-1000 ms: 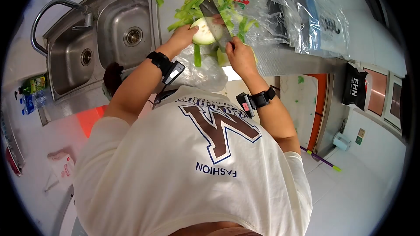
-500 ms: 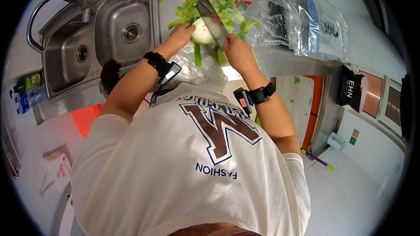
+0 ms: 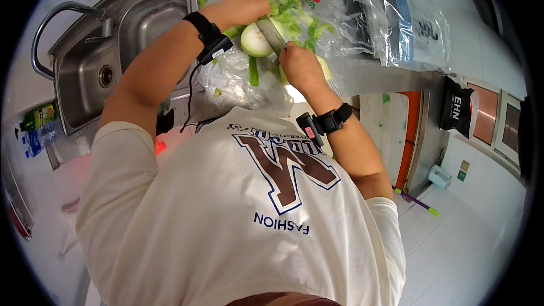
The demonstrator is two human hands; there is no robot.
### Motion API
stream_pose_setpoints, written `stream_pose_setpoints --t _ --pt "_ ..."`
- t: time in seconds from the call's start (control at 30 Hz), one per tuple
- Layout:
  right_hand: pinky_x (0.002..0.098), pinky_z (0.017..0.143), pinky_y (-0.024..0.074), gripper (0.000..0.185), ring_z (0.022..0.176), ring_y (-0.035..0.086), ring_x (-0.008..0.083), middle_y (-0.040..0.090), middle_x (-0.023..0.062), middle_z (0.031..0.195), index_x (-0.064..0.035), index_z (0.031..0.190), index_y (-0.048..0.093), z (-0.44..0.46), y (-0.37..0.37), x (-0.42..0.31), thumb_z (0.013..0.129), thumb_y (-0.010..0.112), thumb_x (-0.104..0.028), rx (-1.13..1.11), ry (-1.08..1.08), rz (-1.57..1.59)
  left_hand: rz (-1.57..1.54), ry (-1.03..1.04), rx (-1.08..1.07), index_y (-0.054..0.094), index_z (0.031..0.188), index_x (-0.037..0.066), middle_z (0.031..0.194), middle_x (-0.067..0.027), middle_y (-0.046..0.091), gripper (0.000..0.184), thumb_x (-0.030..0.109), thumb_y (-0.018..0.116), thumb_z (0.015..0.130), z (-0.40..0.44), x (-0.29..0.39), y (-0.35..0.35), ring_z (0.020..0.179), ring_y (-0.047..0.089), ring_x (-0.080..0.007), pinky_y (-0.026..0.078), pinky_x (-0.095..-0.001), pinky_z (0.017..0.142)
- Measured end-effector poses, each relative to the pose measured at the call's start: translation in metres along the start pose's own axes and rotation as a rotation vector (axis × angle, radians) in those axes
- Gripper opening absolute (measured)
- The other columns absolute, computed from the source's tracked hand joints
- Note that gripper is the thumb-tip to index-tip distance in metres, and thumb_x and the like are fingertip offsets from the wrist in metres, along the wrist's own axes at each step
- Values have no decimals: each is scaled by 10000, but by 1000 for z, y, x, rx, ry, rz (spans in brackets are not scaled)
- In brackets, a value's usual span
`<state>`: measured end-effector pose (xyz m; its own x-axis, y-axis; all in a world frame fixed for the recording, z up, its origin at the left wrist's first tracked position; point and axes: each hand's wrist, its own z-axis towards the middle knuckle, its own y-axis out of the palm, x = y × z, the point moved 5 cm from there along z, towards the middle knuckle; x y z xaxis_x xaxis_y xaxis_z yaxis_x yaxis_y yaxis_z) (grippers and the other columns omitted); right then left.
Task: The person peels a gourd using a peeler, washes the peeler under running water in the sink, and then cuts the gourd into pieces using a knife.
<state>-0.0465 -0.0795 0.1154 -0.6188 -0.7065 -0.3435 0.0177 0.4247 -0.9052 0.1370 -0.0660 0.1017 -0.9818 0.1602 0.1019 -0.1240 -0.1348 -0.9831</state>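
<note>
My right hand (image 3: 302,67) is closed round the handle of a knife (image 3: 272,34), whose blade lies across a pale, peeled round vegetable (image 3: 255,41). Above the vegetable, my left hand (image 3: 247,5) reaches over the far end of the blade. Its fingertips are bent down there, and whether they press on the blade or hold something is hidden. Green peelings (image 3: 294,20) are heaped beyond and beside the vegetable. One long green strip (image 3: 254,71) lies just in front of it. A pale green piece (image 3: 324,69) shows partly behind my right hand.
A double steel sink (image 3: 85,88) with a curved faucet (image 3: 73,5) is at the left. Clear plastic bags lie on the counter, one in front (image 3: 241,88) and others at the right (image 3: 345,17). Bottles (image 3: 39,127) stand at the far left. A black bag (image 3: 457,106) hangs at the right.
My left hand has left the vegetable's left side and moved up and right to the far end of the knife. The blade now sits lower, its far part covered by my hand.
</note>
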Motion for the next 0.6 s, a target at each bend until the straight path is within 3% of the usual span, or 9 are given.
stream_pose_setpoints --t 0.07,0.13,0.2,0.6 --pt "511 727 522 194 780 651 442 655 279 799 36 921 588 1 -1 -2 903 495 -133 -21 -13 -8 -73 115 102 645 646 93 644 -139 609 54 132 653 682 -2 -2 -2 654 615 -364 462 -476 569" --pt "498 728 534 174 803 667 432 666 279 829 45 947 591 5 -1 -6 876 485 -73 -33 -33 -16 -63 104 65 648 656 90 652 -140 609 46 127 653 684 -6 -6 0 671 613 -365 464 -475 584" --pt "517 748 511 246 792 650 443 659 280 825 26 928 598 7 -2 -10 928 472 -185 -37 -12 -24 -51 91 35 650 666 88 659 -141 609 39 122 653 685 -9 -11 3 687 611 -366 465 -475 600" --pt "517 707 523 237 748 654 431 661 258 781 8 911 592 22 44 16 933 497 -209 26 -9 27 58 118 9 653 669 83 671 -148 627 77 143 634 713 -6 -10 18 681 635 -353 499 -454 609"
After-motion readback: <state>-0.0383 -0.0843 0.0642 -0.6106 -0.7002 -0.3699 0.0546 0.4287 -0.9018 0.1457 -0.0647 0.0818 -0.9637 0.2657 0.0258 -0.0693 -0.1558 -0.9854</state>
